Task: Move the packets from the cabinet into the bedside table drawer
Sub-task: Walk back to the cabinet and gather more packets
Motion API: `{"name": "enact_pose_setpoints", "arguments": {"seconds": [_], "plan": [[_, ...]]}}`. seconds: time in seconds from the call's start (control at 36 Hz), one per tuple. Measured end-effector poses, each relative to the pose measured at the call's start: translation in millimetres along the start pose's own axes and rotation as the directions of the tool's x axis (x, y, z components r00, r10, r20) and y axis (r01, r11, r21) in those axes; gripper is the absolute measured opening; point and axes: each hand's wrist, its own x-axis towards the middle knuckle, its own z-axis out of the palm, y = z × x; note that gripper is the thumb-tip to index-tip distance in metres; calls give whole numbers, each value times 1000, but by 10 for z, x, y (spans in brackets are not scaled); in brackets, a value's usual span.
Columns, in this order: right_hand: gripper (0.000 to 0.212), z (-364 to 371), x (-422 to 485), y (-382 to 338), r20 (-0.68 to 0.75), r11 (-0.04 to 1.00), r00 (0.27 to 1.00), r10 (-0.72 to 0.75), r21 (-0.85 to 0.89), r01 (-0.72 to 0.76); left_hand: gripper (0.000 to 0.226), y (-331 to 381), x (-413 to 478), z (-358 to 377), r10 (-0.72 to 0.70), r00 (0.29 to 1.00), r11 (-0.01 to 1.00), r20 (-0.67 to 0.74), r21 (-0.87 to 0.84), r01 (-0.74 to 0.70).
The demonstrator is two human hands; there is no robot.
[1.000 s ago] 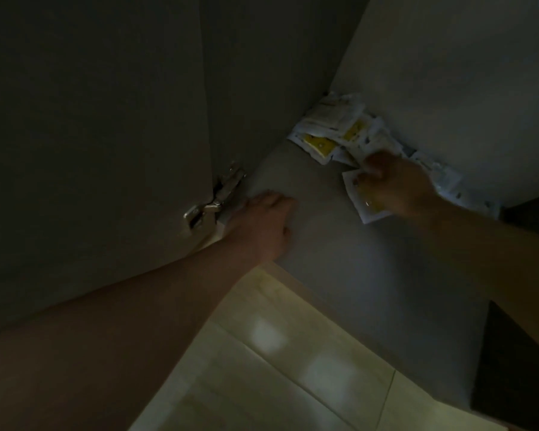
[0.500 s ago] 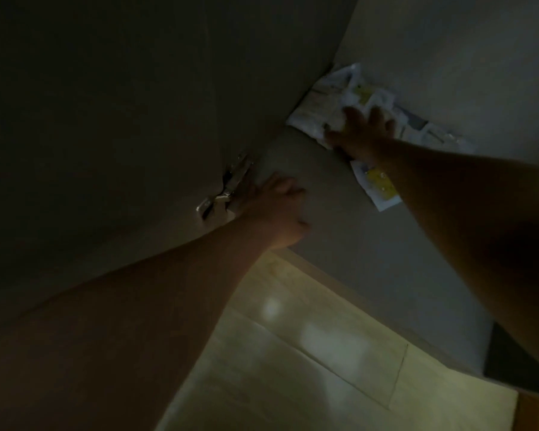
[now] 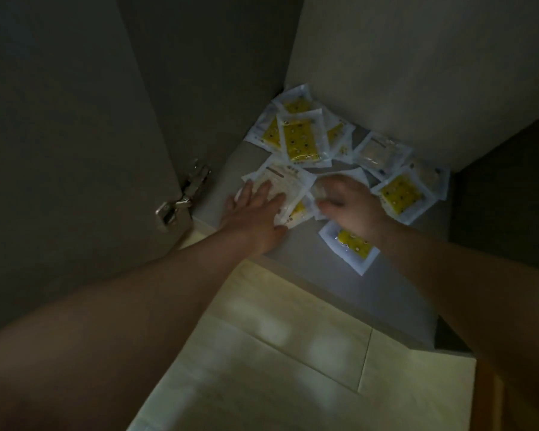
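We take this to be a room in a home, seen low down at a piece of fitted storage. What tells us so is the cabinet, built of plain grey panels, with its door swung open on a concealed metal hinge of the sort common on household furniture. Its bottom shelf sits just above the floor, which is laid in pale wood-look planks with visible seams and soft patches of reflected light. The lighting is dim. Loose white-and-yellow packets lie heaped in the shelf's back corner, stored casually, as things are kept at home
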Motion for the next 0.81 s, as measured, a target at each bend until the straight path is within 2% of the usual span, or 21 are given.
{"name": "enact_pose_setpoints", "arguments": {"seconds": [0.06, 0.14, 0.19, 0.25, 0.31, 0.36, 0.47, 0.58, 0.67, 0.72, 0.75, 0.81], "plan": [[56, -58, 77, 54, -73, 998, 995, 65, 26, -63, 65, -29, 20, 50, 7, 1000, 996, -13, 91, -6], [71, -152, 183, 262, -92, 941, 959, 269, -189, -282, 64, -92, 74, 39, 10, 999, 987, -41, 159, -3], [80, -178, 149, 475, -98, 869, 902, 420, -241, -431, 67, -140, 99, -5, -20, 999, 992, -44, 127, 26], [90, -151, 4, 558, -11, 843, 851, 525, -128, -522, 70, -172, 114, -36, -33, 998, 994, -50, 103, 38], [87, -57, -155, 493, 51, 828, 827, 560, -20, -560, 74, -164, 115, -38, -30, 998, 993, -60, 116, 36], [77, 40, -283, 314, 56, 846, 845, 532, -31, -532, 80, -99, 105, -15, -24, 998, 989, -63, 146, 33], [70, 275, -371, 3, 67, 911, 909, 411, -55, -408, 92, 107, -3, 103, 42, 997, 988, -61, 153, -32], [63, 433, -483, -139, 76, 944, 941, 329, -9, -329, 91, 166, -177, 245, 141, 986, 983, -86, 131, -129], [60, 480, -595, -122, 73, 973, 971, 229, -34, -228, 85, 96, -288, 319, 255, 935, 958, -248, 197, -209], [60, 468, -667, -57, 89, 986, 983, 161, -48, -157, 85, 4, -294, 400, 310, 896, 938, -318, 256, -233], [62, 452, -709, -19, 99, 990, 987, 127, -65, -121, 84, -28, -301, 434, 327, 895, 928, -304, 280, -245], [79, 417, -804, 59, 108, 991, 993, 52, -131, -37, 72, -51, -346, 446, 377, 876, 903, -301, 328, -276]]}}
